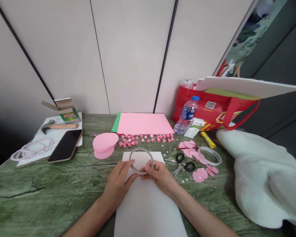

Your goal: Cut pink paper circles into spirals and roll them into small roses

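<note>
Between both hands a roll of tape [141, 149], a thin ring, is held tilted up above a white sheet [148, 210]. My left hand [118, 179] has its fingers and thumb closed on the roll's left side. My right hand [159, 174] pinches its lower right edge between thumb and fingers. The white sheet lies lengthwise on the green table under the hands. Just beyond it sit rows of small pink folded pieces [130, 142]. Black-handled scissors [182, 164] rest to the right of my right hand.
Pink round papers [105, 141] and coloured sheets [146, 123] lie ahead. Leftward are a phone [66, 144], hammer [61, 126] and beads [34, 148]. Rightward are another tape roll [209, 156], glue stick [208, 139], bottle [186, 115], red bag [209, 105] and white plush object [263, 171].
</note>
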The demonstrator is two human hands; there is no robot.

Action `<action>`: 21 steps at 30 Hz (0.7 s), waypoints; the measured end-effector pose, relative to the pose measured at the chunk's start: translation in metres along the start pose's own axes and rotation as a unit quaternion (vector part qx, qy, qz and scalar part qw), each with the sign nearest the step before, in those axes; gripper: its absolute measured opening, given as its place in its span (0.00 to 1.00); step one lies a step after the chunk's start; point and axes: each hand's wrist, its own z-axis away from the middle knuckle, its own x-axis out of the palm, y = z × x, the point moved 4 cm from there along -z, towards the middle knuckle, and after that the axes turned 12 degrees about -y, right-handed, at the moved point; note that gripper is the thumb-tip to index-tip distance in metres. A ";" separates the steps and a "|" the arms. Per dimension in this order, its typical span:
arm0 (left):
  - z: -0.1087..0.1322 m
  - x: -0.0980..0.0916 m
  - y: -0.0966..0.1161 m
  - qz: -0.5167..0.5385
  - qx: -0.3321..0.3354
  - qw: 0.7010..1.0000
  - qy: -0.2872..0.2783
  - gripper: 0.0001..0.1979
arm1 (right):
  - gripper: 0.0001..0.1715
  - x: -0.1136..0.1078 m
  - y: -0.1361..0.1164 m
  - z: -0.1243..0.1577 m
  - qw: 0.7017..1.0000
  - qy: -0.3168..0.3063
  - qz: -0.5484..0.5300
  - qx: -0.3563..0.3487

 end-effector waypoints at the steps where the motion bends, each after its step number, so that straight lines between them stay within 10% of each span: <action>1: 0.000 0.000 -0.001 0.010 -0.001 1.000 -0.003 0.16 | 0.16 0.000 0.000 0.000 1.000 -0.007 -0.003 0.001; 14: -0.003 -0.006 -0.005 0.040 0.004 0.999 0.037 0.03 | 0.22 -0.002 -0.011 0.000 1.000 -0.017 -0.011 -0.002; 17: -0.003 -0.007 -0.013 0.113 -0.093 0.988 0.044 0.05 | 0.18 -0.016 -0.036 0.002 0.990 0.010 0.130 -0.057; 19: -0.001 -0.009 -0.022 0.184 -0.201 0.960 0.059 0.09 | 0.12 -0.029 -0.060 0.009 0.943 0.046 0.318 -0.090; 21: -0.002 -0.010 -0.029 0.269 -0.263 0.924 0.068 0.16 | 0.09 -0.041 -0.083 0.018 0.827 0.079 0.549 -0.089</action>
